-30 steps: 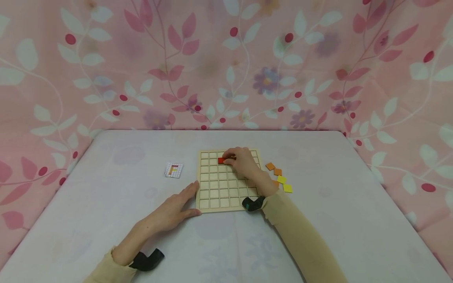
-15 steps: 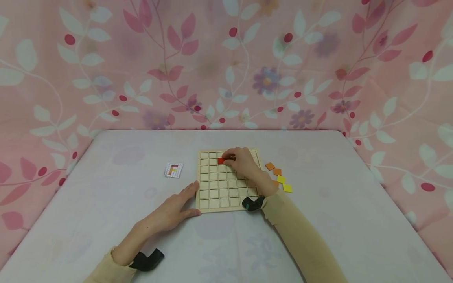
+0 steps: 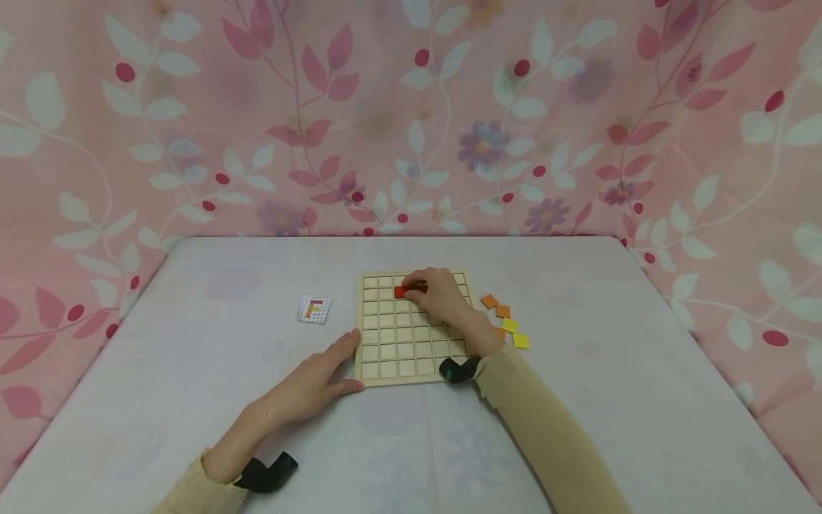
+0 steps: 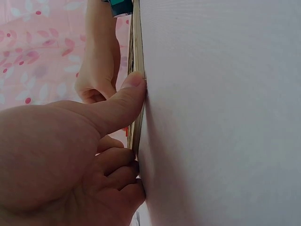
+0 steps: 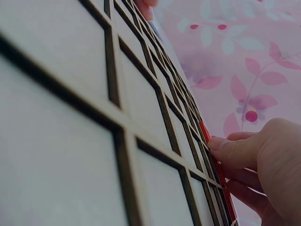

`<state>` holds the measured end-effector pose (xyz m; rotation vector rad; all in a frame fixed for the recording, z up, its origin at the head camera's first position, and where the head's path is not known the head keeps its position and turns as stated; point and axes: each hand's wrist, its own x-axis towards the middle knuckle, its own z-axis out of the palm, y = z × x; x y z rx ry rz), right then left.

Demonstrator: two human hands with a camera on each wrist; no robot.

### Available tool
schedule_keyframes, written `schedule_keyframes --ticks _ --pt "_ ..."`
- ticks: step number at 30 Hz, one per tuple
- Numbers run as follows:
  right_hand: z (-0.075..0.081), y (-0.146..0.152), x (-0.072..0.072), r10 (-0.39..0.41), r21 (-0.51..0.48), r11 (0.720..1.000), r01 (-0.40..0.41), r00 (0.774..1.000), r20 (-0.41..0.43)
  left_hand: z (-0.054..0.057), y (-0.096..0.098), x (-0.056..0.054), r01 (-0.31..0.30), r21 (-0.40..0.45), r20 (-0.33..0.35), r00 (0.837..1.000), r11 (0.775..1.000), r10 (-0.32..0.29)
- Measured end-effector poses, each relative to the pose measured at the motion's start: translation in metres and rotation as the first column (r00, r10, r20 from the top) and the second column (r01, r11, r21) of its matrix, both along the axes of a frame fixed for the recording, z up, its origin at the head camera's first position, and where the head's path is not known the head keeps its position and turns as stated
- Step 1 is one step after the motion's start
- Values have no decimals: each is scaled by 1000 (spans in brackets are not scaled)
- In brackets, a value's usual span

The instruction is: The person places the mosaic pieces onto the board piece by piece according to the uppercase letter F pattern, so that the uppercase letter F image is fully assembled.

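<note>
A square wooden grid board lies on the table. My left hand rests at its front left corner, thumb and fingertips touching the edge; in the left wrist view the thumb presses against the board's side. Over the far rows, my right hand has its thumb and fingers bent together at a red square tile. Red tiles line up in a row under those fingers in the right wrist view. The fingers hide part of this row.
Orange tiles and yellow tiles lie loose right of the board, partly behind the right wrist. To the left lies a small pattern card with a coloured figure on a grid. A pink floral cloth hangs behind the table.
</note>
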<state>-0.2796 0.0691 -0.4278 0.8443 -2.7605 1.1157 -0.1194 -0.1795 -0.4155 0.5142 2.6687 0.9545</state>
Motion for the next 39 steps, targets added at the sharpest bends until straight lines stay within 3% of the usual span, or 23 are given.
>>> schedule_keyframes --ticks 15,21,29,39 --pt "-1 2 -1 8 -23 1000 -8 1000 5 0 0 0 -2 -4 0 1000 1000 2" --pt "15 11 0 -34 -78 996 38 998 57 -1 2 0 3 5 0 1000 1000 -3" --pt "32 49 -1 -72 -89 993 76 996 47 0 2 1 -5 1 1 1000 1000 5" --pt "28 107 5 -141 -96 984 147 988 67 0 1 1 3 -11 -11 1000 1000 -4"
